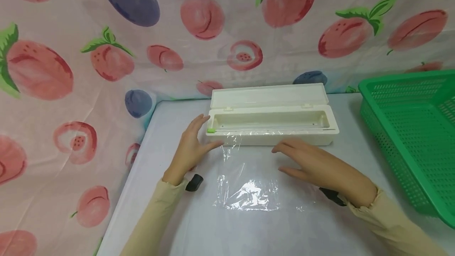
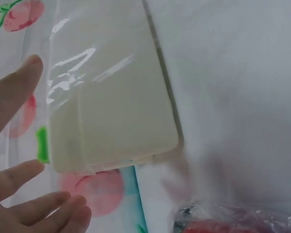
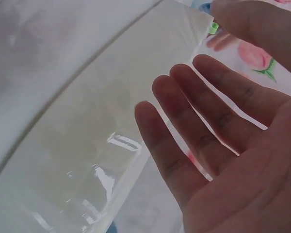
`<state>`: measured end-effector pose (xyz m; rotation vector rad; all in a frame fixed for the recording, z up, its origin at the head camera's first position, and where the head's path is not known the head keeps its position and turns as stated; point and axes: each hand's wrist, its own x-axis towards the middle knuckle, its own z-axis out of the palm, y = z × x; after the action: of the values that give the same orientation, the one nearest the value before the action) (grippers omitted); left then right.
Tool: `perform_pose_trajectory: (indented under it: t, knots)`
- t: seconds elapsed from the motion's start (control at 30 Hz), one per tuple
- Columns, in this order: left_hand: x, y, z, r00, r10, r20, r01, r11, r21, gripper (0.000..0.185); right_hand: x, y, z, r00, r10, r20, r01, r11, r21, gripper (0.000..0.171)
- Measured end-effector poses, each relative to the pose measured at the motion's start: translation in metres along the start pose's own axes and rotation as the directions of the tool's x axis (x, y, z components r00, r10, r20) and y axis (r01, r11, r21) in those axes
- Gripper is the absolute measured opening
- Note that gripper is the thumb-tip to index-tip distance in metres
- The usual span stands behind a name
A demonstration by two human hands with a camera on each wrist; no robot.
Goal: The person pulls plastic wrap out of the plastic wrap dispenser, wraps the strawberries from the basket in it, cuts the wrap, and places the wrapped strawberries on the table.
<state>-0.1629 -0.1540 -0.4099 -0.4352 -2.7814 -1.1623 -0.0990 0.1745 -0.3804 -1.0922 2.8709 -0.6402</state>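
Note:
A white cling film dispenser (image 1: 273,139) stands at the back of the table, its lid (image 1: 270,96) swung up and back. At the left end of its front rim sits a small green slider (image 1: 211,130). Clear cling film (image 1: 249,196) comes over the front edge and spreads on the table, wrinkled and glossy at its near end. My left hand (image 1: 190,147) is beside the dispenser's left front corner, thumb and fingers spread. Before the front wall, right of the film, hovers my right hand (image 1: 309,161), its fingers extended and holding nothing.
A green plastic basket (image 1: 394,149) stands at the right side of the table. Behind and to the left hangs a fruit-print cloth (image 1: 227,19). The left wrist view also catches something red in clear wrapping (image 2: 228,224) at its lower edge.

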Motion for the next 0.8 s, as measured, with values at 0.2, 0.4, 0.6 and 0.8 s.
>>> perform_pose_trajectory:
  t: [0.2,0.4,0.6,0.8]
  knots:
    - [0.008,-0.005,0.006,0.999,-0.042,0.031,0.043,0.999,-0.031,0.104,0.02,-0.003,0.0,1.0,-0.028,0.013,0.028,1.0,0.002,0.039]
    - [0.013,-0.008,0.008,0.999,0.041,0.008,-0.041,0.999,-0.016,0.103,0.043,-0.01,0.0,0.999,-0.01,0.04,0.01,1.0,0.007,0.038]
    - [0.017,-0.012,0.013,0.997,0.08,0.001,-0.08,0.997,0.01,0.092,0.064,-0.017,0.002,0.999,-0.028,0.042,0.028,0.999,0.016,0.037]
    - [0.017,-0.018,0.018,0.996,0.09,-0.025,-0.09,0.996,0.027,0.086,0.08,-0.019,0.0,0.999,-0.035,0.013,0.034,0.998,0.052,0.036]
